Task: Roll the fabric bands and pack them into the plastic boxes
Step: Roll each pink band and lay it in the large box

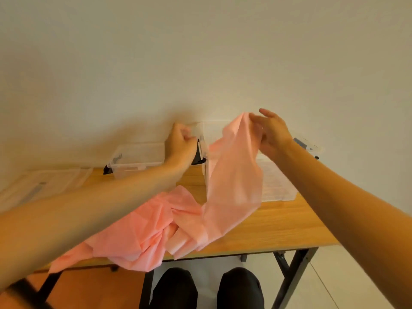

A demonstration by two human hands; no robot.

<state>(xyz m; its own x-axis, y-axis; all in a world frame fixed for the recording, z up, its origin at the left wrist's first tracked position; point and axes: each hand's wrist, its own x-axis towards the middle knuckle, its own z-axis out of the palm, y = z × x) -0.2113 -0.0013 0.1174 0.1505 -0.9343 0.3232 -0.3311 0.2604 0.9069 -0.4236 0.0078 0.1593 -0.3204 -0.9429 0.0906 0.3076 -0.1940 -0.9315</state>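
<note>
Wooden table [278, 228] bears the limp, lightweight pink fabric band [234, 175], draped below the right hand [273, 132] pinching its top end, the likely rolling start; left hand [181, 141] grips the clear plastic box [281, 188].

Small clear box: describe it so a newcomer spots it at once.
Wooden table, back edge by the wall. The small clear box sits left of the left hand. It is smaller than the large box behind the pink fabric band.
</note>
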